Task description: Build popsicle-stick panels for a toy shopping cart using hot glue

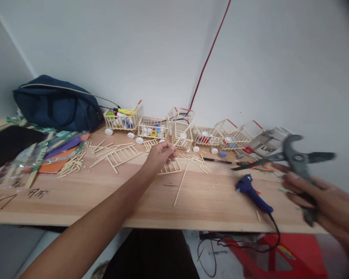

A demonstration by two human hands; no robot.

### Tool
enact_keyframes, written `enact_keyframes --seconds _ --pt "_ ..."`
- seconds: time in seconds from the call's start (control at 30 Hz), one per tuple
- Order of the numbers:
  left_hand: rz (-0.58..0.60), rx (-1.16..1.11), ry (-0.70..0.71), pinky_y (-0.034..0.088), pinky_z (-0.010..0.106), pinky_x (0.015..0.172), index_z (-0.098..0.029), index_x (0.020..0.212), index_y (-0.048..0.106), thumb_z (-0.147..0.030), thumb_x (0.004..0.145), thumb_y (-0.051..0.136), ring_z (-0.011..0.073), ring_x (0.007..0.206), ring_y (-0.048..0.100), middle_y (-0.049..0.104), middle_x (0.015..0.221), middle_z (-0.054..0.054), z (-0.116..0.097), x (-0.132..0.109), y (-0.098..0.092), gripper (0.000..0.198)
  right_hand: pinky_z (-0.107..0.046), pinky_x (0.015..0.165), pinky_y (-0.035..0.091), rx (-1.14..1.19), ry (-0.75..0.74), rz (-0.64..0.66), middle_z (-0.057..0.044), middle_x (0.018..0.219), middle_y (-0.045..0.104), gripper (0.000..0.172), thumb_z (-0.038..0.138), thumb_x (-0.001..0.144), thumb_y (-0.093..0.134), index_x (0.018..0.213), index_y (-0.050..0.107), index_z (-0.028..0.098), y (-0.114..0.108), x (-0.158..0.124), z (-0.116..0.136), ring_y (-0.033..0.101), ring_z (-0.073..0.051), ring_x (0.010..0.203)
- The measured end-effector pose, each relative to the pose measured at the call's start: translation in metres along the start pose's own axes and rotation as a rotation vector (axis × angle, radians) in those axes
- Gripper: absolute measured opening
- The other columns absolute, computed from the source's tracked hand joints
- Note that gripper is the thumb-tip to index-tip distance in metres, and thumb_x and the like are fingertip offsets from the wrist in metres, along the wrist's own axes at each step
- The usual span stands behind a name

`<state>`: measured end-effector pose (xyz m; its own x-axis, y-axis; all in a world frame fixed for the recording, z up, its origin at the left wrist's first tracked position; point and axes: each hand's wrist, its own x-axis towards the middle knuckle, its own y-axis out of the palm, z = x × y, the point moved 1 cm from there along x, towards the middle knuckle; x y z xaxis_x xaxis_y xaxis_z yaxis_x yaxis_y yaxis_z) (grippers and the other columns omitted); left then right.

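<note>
My left hand (pixel 160 154) reaches out over the wooden table (pixel 84 197), fingers pinched on a thin wooden stick above a small ladder-shaped stick frame (pixel 171 168). At the right edge my right hand (pixel 317 195) is wrapped round the handle of grey pliers (pixel 293 158), whose jaws stand apart; the hand and tool are blurred by motion. A blue glue gun (pixel 251 190) lies on the table between the two hands. A long loose stick (pixel 180 189) lies just in front of my left hand.
A row of small stick carts (pixel 151 127) with white bottle-cap wheels stands along the wall. Loose sticks and ladder frames (pixel 116 153) lie at centre-left. A dark blue bag (pixel 56 104) sits back left, coloured sheets (pixel 54 157) beside it. A red stool (pixel 282 254) stands below the table.
</note>
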<state>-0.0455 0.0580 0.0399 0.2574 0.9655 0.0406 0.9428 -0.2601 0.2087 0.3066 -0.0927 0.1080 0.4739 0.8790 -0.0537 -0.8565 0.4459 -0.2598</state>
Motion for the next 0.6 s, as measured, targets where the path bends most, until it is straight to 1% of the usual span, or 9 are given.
enact_keyframes --seconds 0.07,0.13,0.23,0.3,0.37,0.43,0.47,0.53,0.6 --pt "0.023 -0.065 -0.052 0.045 0.019 0.056 -0.015 0.077 0.054 -0.024 0.085 0.056 0.0097 0.063 0.063 0.066 0.076 0.003 0.001 -0.004 0.006 0.012 -0.019 0.038 0.014 0.104 0.056 0.071 0.001 0.066 0.04 0.035 0.041 0.064 0.084 0.093 0.074 0.024 0.059 -0.017 0.01 0.03 -0.002 0.047" --pt "0.048 -0.12 -0.076 0.049 0.02 0.06 -0.015 0.078 0.051 -0.024 0.086 0.056 0.0117 0.07 0.067 0.068 0.08 0.004 0.003 -0.008 0.011 0.013 -0.014 0.037 0.017 0.246 0.072 0.181 0.003 0.064 0.038 0.041 0.038 0.061 0.087 0.096 0.074 0.02 0.108 -0.026 0.013 0.029 -0.003 0.05" --pt "0.04 -0.151 -0.072 0.048 0.02 0.054 -0.016 0.078 0.05 -0.028 0.084 0.058 0.0119 0.063 0.067 0.067 0.078 0.003 0.005 -0.011 0.014 0.015 -0.012 0.038 0.021 0.382 0.103 0.362 0.004 0.063 0.036 0.04 0.034 0.064 0.086 0.098 0.074 0.017 0.158 -0.028 0.012 0.03 -0.004 0.053" --pt "0.005 -0.143 -0.062 0.041 0.017 0.044 -0.016 0.076 0.05 -0.03 0.083 0.058 0.0088 0.048 0.059 0.062 0.066 -0.001 0.007 -0.011 0.013 0.017 -0.013 0.039 0.024 0.42 0.077 0.44 0.004 0.063 0.039 0.039 0.034 0.067 0.085 0.1 0.074 0.017 0.179 -0.028 0.011 0.033 -0.005 0.054" --pt "-0.057 -0.138 -0.044 0.032 0.016 0.037 -0.017 0.072 0.049 -0.031 0.082 0.057 0.0055 0.036 0.045 0.052 0.054 -0.006 0.008 -0.009 0.011 0.019 -0.015 0.041 0.03 0.395 0.027 0.482 0.001 0.07 0.051 0.038 0.037 0.071 0.081 0.104 0.073 0.02 0.193 -0.029 0.008 0.04 -0.006 0.057" --pt "-0.122 -0.161 -0.018 0.027 0.015 0.034 -0.017 0.07 0.047 -0.032 0.08 0.057 0.0041 0.032 0.037 0.046 0.05 -0.007 0.008 -0.008 0.008 0.021 -0.019 0.053 0.043 0.327 -0.077 0.495 -0.005 0.095 0.065 0.04 0.039 0.075 0.078 0.111 0.071 0.024 0.203 -0.03 0.003 0.057 -0.012 0.075" --pt "-0.141 -0.176 -0.005 0.027 0.015 0.034 -0.018 0.069 0.047 -0.034 0.079 0.057 0.004 0.032 0.036 0.047 0.05 -0.007 0.007 -0.007 0.007 0.021 -0.024 0.065 0.049 0.291 -0.138 0.513 -0.006 0.111 0.066 0.041 0.04 0.077 0.076 0.116 0.069 0.026 0.207 -0.03 0.0 0.061 -0.017 0.091" --pt "-0.142 -0.197 0.016 0.027 0.016 0.034 -0.018 0.069 0.047 -0.036 0.077 0.059 0.0042 0.034 0.037 0.049 0.052 -0.006 0.005 -0.008 0.007 0.023 -0.035 0.089 0.05 0.256 -0.252 0.586 -0.007 0.136 0.058 0.046 0.041 0.081 0.072 0.125 0.064 0.03 0.214 -0.031 -0.006 0.054 -0.025 0.121" --pt "-0.121 -0.202 0.024 0.027 0.016 0.034 -0.018 0.068 0.047 -0.036 0.075 0.06 0.0046 0.034 0.038 0.05 0.052 -0.006 0.003 -0.009 0.008 0.023 -0.043 0.103 0.042 0.285 -0.342 0.663 -0.006 0.145 0.05 0.05 0.043 0.085 0.066 0.133 0.057 0.032 0.221 -0.031 -0.013 0.042 -0.027 0.136"
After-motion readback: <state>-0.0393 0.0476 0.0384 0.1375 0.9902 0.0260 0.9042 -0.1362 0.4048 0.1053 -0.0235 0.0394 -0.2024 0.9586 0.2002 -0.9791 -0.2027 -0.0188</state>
